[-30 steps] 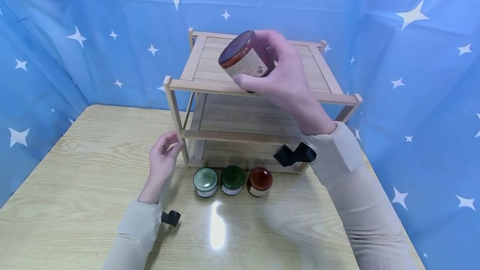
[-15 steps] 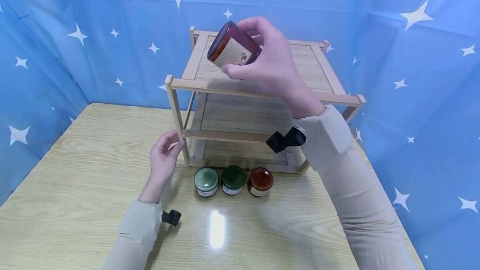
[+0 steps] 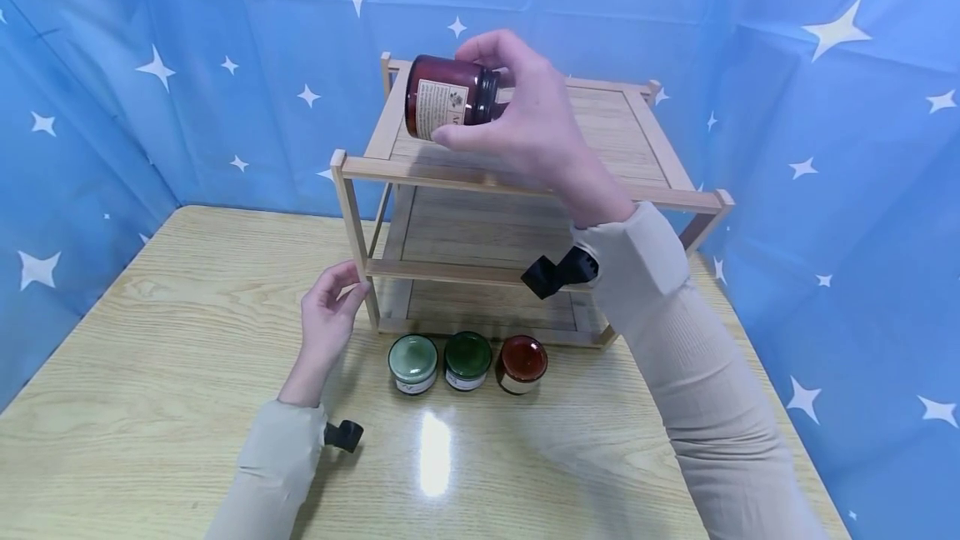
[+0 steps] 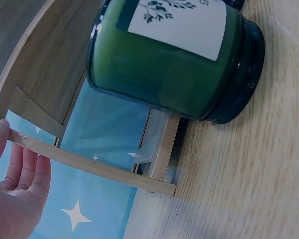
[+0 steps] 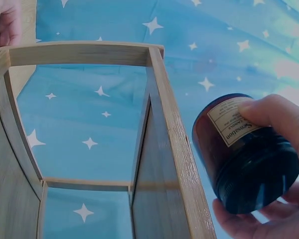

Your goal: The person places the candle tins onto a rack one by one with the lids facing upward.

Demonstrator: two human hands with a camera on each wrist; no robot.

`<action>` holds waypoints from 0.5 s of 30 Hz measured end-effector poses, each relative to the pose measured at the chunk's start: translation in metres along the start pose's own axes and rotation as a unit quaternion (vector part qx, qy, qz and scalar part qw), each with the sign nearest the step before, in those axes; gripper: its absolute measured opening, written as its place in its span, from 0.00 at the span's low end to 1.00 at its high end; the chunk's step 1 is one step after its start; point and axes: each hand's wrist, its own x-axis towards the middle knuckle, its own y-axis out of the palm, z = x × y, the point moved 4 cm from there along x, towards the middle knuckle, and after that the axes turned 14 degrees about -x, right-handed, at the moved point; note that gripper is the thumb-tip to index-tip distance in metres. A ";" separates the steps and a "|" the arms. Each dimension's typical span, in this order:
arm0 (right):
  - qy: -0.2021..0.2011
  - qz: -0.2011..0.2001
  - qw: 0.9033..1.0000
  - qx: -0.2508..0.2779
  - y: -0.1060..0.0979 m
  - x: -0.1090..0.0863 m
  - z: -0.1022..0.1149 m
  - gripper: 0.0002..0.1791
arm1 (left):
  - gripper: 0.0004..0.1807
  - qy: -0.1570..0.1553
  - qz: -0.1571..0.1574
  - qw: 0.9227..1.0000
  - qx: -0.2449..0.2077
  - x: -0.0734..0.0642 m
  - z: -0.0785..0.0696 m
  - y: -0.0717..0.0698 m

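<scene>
One jar (image 3: 448, 98) is lying clamped in the right hand (image 3: 542, 117), upper centre; the left hand (image 3: 328, 302) is pinching the rack (image 3: 465, 223). Starry cloth (image 3: 232, 40) is hanging behind the table (image 3: 165, 357).

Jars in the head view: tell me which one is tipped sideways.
The dark red jar held in the right hand; the other three, pale green jar, dark green jar and second red jar, stand in a row on the table.
</scene>
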 end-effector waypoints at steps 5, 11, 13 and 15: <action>0.010 -0.001 1.000 0.000 0.001 0.000 0.001 0.34 | 0.14 -0.002 -0.001 1.000 -0.002 -0.001 0.001 -0.001; 0.021 -0.007 1.000 0.000 0.001 0.002 0.001 0.35 | 0.15 -0.005 -0.003 1.000 -0.002 -0.001 0.001 0.000; 0.026 -0.009 1.000 0.000 0.001 0.002 0.001 0.35 | 0.15 -0.005 -0.002 1.000 0.000 0.000 0.001 0.000; 0.029 -0.013 0.999 -0.007 0.001 0.002 0.001 0.36 | 0.14 -0.003 -0.001 1.000 0.000 0.000 0.001 0.000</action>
